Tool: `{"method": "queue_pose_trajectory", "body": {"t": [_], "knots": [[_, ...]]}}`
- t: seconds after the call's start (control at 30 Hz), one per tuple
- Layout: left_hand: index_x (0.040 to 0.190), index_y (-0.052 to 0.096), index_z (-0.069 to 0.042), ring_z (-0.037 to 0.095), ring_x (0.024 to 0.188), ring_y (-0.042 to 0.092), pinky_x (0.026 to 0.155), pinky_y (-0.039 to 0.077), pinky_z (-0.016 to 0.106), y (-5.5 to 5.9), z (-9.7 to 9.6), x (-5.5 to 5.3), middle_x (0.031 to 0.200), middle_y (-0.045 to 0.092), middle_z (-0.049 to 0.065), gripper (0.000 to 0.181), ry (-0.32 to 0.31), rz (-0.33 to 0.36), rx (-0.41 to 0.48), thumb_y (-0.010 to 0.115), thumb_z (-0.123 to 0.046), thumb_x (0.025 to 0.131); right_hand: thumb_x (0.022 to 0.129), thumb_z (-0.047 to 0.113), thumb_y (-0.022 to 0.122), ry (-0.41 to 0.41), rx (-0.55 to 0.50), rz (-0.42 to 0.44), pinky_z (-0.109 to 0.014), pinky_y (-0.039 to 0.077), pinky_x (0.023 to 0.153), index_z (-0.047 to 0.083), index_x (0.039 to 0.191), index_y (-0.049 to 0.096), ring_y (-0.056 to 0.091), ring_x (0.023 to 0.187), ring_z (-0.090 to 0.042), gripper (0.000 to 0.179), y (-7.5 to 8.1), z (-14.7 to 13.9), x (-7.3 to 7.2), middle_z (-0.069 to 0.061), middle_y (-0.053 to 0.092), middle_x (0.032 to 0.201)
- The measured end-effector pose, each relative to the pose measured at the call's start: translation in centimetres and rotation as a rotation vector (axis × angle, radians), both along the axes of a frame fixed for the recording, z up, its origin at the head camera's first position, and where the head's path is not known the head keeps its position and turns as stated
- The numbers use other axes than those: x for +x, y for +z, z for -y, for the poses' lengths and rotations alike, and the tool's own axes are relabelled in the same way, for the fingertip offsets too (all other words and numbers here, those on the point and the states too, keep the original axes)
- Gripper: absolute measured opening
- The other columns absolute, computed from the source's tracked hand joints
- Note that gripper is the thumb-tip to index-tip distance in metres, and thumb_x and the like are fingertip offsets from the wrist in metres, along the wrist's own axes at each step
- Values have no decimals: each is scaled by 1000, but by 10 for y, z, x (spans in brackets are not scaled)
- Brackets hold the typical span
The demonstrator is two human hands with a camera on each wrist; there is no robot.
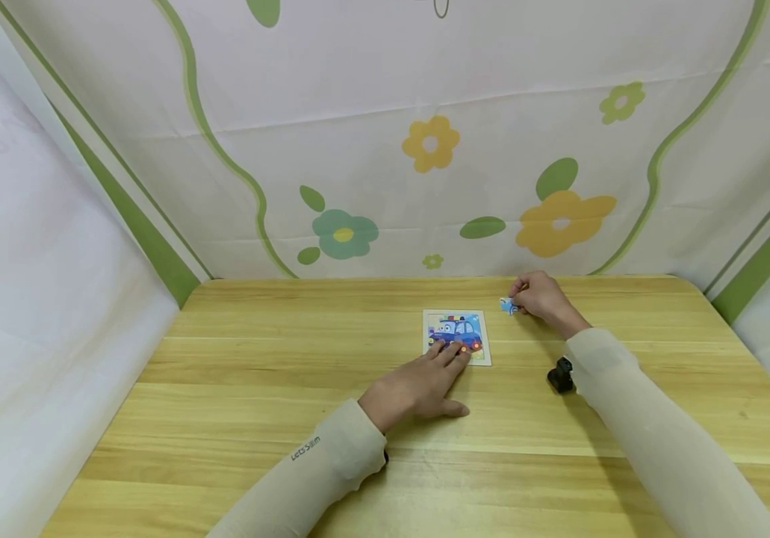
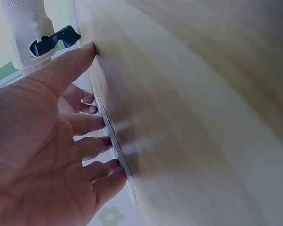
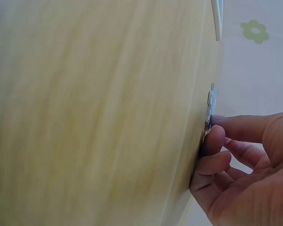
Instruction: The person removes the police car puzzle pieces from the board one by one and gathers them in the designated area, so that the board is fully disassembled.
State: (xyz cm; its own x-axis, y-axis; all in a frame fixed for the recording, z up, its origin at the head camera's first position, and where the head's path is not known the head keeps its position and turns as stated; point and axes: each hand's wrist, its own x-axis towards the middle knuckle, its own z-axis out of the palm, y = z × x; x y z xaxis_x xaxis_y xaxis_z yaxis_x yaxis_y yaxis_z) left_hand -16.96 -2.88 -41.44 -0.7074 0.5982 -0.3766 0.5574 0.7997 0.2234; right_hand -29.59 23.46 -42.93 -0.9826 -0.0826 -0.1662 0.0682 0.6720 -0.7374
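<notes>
A square jigsaw puzzle (image 1: 458, 329) with a white border and a blue cartoon car lies flat on the table (image 1: 257, 388). On its lower part rest the outstretched fingers of my left hand (image 1: 418, 385), with the thumb spread aside over the wood. The left wrist view shows the fingertips along the puzzle's thin edge (image 2: 115, 141). To the right of the puzzle and slightly farther back, my right hand (image 1: 541, 297) pinches a small blue-and-white puzzle piece (image 1: 507, 305) between thumb and fingers. In the right wrist view, this piece (image 3: 211, 101) stands out past the fingertips, close to the tabletop.
A white curtain (image 1: 364, 172) with printed flowers hangs behind the table's back edge, and white cloth hangs along both sides. Near the right cuff is a black wrist-worn device (image 1: 561, 376). Beige sleeves cover both forearms.
</notes>
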Motion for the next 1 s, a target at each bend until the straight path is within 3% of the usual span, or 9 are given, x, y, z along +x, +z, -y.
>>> {"method": "queue_pose_trajectory", "body": {"t": [0.43,0.87,1.0], "knots": [[170,16,-19,27,166,7,133,21,39,2,-2,0,179,7,1,88,0,0,-13,60,-56,103,100,-4,58,7,1,0,-26,49,58,-9,104,65,58,69,-17,10,0,-2,0,-16,64,92],[168,26,-13,27,164,17,132,23,35,9,-9,0,177,16,7,89,9,-29,-6,68,-52,99,102,1,59,-8,-39,6,-26,49,59,-7,108,66,59,70,-17,13,4,-2,3,-13,67,91],[167,27,-13,27,164,18,131,25,36,9,-10,0,177,17,7,90,17,-24,6,70,-51,98,101,3,59,24,-26,-41,-26,47,58,-6,107,68,57,67,-19,14,6,2,4,-13,66,85]]}}
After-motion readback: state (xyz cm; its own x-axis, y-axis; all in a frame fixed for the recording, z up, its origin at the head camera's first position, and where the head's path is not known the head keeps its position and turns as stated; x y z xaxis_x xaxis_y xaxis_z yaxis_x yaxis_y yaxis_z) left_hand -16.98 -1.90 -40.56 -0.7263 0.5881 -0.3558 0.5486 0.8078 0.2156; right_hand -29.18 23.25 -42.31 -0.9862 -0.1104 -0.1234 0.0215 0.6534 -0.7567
